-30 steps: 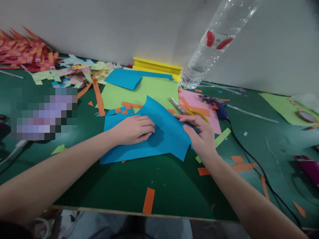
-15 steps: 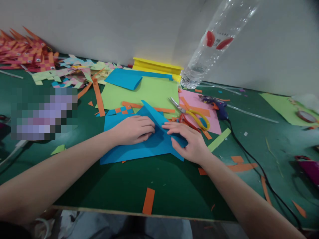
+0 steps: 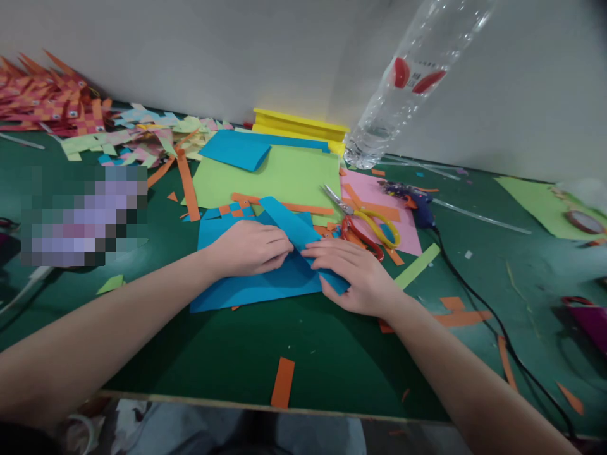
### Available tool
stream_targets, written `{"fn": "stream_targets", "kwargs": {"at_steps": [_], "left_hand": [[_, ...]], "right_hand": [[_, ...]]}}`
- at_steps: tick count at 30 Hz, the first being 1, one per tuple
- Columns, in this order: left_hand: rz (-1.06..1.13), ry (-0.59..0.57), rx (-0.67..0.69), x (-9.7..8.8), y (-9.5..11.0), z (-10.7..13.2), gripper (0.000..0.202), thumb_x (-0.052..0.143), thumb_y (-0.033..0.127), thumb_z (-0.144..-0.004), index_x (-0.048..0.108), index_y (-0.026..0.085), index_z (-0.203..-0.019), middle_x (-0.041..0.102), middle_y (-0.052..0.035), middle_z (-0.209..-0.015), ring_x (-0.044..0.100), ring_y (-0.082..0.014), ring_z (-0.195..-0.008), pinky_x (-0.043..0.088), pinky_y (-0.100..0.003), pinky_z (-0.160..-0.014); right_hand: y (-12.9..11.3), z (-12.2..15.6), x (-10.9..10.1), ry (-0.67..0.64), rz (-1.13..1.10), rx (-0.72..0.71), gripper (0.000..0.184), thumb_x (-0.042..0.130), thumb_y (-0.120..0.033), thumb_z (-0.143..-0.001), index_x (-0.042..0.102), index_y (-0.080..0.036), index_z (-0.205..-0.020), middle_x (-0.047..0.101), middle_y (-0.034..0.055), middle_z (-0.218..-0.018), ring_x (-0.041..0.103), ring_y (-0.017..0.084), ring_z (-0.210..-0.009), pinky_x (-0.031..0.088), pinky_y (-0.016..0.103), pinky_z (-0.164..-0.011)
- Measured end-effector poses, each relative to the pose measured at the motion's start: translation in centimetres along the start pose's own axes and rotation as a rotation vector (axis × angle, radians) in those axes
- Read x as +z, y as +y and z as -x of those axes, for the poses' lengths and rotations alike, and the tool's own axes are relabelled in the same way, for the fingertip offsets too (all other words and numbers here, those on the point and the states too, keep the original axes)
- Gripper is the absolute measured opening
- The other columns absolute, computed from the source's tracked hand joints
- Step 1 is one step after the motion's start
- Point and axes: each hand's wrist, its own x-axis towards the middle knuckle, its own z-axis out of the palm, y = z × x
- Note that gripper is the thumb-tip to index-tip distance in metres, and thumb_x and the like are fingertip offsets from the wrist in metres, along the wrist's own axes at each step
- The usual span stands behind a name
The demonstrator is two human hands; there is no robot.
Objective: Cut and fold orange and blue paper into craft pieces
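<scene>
Paper, a blue sheet (image 3: 256, 287), lies on the green counter (image 3: 332, 360) beneath both hands: left hand (image 3: 249, 248) pressing flat, right hand (image 3: 353, 275) open, flattening its folded flap just beside scissors (image 3: 365, 221).

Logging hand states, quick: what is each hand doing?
Left hand: flat, pressing the blue paper sheet.
Right hand: flat, pressing its folded flap.

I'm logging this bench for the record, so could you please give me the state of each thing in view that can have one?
Blue paper sheet: folded over, pressed flat by both hands.
Left hand: flat on the sheet.
Right hand: flat on the fold.
Yellow-and-red-handled scissors: lying partly open.
Clear plastic bottle: upright, almost empty.
Light green paper sheet: lying flat.
</scene>
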Motion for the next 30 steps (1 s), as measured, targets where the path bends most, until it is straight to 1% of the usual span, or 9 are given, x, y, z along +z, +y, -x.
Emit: {"fn": "stream_targets", "kwargs": {"at_steps": [4, 6, 8, 10, 12, 16, 19, 25, 30], "left_hand": [[-0.114, 0.016, 0.089, -0.3, 0.5, -0.1, 0.023, 0.042, 0.023, -0.094, 0.063, 0.016, -0.087, 0.071, -0.0026, -0.075, 0.065, -0.0144, -0.071, 0.047, -0.025, -0.056], [-0.142, 0.034, 0.117, -0.4, 0.7, -0.2, 0.021, 0.043, 0.023, -0.093, 0.063, 0.017, -0.086, 0.07, -0.0023, -0.074, 0.065, -0.0144, -0.07, 0.047, -0.025, -0.055], [-0.139, 0.077, 0.122, -0.5, 0.7, -0.3, 0.019, 0.045, 0.022, -0.092, 0.063, 0.017, -0.087, 0.071, -0.0022, -0.079, 0.065, -0.0147, -0.075, 0.05, -0.026, -0.061], [-0.118, 0.123, 0.119, -0.5, 0.5, -0.3, 0.016, 0.047, 0.021, -0.092, 0.062, 0.017, -0.09, 0.072, -0.0027, -0.087, 0.066, -0.0157, -0.084, 0.053, -0.028, -0.072], [-0.089, 0.139, 0.101, -0.4, 0.3, -0.4, 0.014, 0.049, 0.019, -0.091, 0.062, 0.016, -0.095, 0.072, -0.0044, -0.095, 0.065, -0.0177, -0.093, 0.053, -0.031, -0.082], [-0.03, 0.087, 0.01, -0.1, 0.1, -0.4, 0.022, 0.049, 0.017, -0.091, 0.058, 0.012, -0.11, 0.068, -0.0091, -0.114, 0.061, -0.0222, -0.108, 0.048, -0.037, -0.097], [0.028, 0.037, -0.048, 0.3, 0.1, -0.4, 0.029, 0.047, 0.019, -0.092, 0.053, 0.011, -0.12, 0.062, -0.0121, -0.125, 0.055, -0.0229, -0.119, 0.043, -0.04, -0.105], [0.133, -0.083, -0.173, 0.7, -0.1, -0.1, 0.036, 0.043, 0.025, -0.095, 0.047, 0.012, -0.129, 0.052, -0.0129, -0.139, 0.044, -0.0228, -0.132, 0.036, -0.042, -0.111], [0.164, -0.151, -0.216, 1.0, -0.3, 0.0, 0.037, 0.041, 0.029, -0.097, 0.047, 0.014, -0.13, 0.052, -0.0113, -0.139, 0.044, -0.0216, -0.132, 0.031, -0.044, -0.113]], "right_hand": [[0.0, 0.0, 0.0, -0.022, -0.004, -0.018, 0.02, 0.058, -0.015, -0.08, 0.06, -0.018, -0.099, 0.069, 0.0104, -0.114, 0.062, 0.021, -0.113, 0.047, 0.042, -0.103], [0.0, 0.0, 0.0, -0.031, -0.011, -0.021, 0.02, 0.058, -0.015, -0.079, 0.06, -0.018, -0.099, 0.069, 0.0102, -0.114, 0.062, 0.021, -0.113, 0.047, 0.043, -0.103], [-0.1, -0.1, -0.1, -0.028, -0.023, -0.027, 0.021, 0.057, -0.014, -0.079, 0.06, -0.019, -0.099, 0.07, 0.0096, -0.113, 0.062, 0.021, -0.112, 0.047, 0.043, -0.103], [-0.2, -0.1, -0.1, -0.019, -0.038, -0.036, 0.021, 0.057, -0.014, -0.078, 0.059, -0.019, -0.098, 0.07, 0.0086, -0.112, 0.063, 0.02, -0.11, 0.047, 0.043, -0.102], [-0.3, -0.1, -0.2, -0.012, -0.051, -0.044, 0.021, 0.057, -0.013, -0.077, 0.059, -0.02, -0.097, 0.071, 0.0077, -0.11, 0.064, 0.02, -0.109, 0.048, 0.042, -0.101], [-0.6, -0.3, -0.4, -0.011, -0.057, -0.053, 0.021, 0.057, -0.012, -0.076, 0.059, -0.02, -0.095, 0.072, 0.0074, -0.108, 0.065, 0.02, -0.107, 0.048, 0.041, -0.101], [-0.8, -0.3, -0.4, -0.014, -0.064, -0.064, 0.022, 0.057, -0.012, -0.075, 0.059, -0.019, -0.096, 0.072, 0.0073, -0.107, 0.065, 0.02, -0.107, 0.048, 0.042, -0.101], [-1.1, -0.3, -0.2, -0.044, -0.072, -0.085, 0.022, 0.059, -0.014, -0.075, 0.059, -0.018, -0.097, 0.072, 0.0079, -0.106, 0.064, 0.021, -0.108, 0.046, 0.042, -0.102], [-1.1, -0.4, -0.3, -0.063, -0.086, -0.091, 0.021, 0.06, -0.024, -0.077, 0.059, -0.018, -0.097, 0.072, 0.0087, -0.105, 0.064, 0.022, -0.106, 0.047, 0.044, -0.1]]}}
